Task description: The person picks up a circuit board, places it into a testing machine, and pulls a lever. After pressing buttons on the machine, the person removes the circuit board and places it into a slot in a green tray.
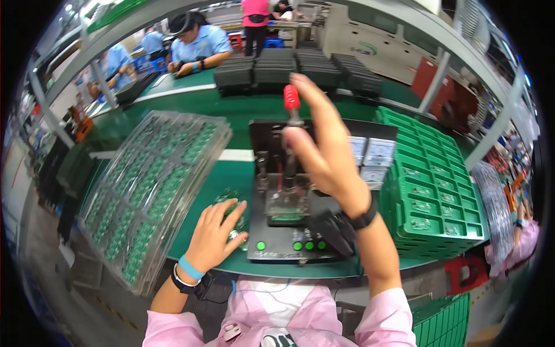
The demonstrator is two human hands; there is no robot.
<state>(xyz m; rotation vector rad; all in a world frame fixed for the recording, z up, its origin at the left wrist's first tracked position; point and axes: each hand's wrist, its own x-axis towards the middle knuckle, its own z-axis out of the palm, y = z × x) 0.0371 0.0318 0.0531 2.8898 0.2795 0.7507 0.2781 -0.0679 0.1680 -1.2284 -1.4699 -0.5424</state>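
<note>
My left hand (214, 234) rests with fingers spread over a small heap of green circuit boards (229, 195) on the bench; its fingers partly hide them. My right hand (329, 153) is raised at the red handle (291, 98) of a lever clamp. Its thumb and fingers are apart and stretched out, not wrapped round the handle. Below stands a black test fixture (277, 248) with several lit green buttons along its front. A clear pressing block (287, 203) sits in its middle, and a green board edge (287, 218) shows under it.
Stacked clear trays (167, 147) full of green boards lean at the left. Green compartment crates (439, 236), some cells holding small parts, stand at the right. Panel meters (378, 153) sit behind my right hand. Black trays (274, 69) are piled at the back, and a co-worker (199, 46) sits beyond.
</note>
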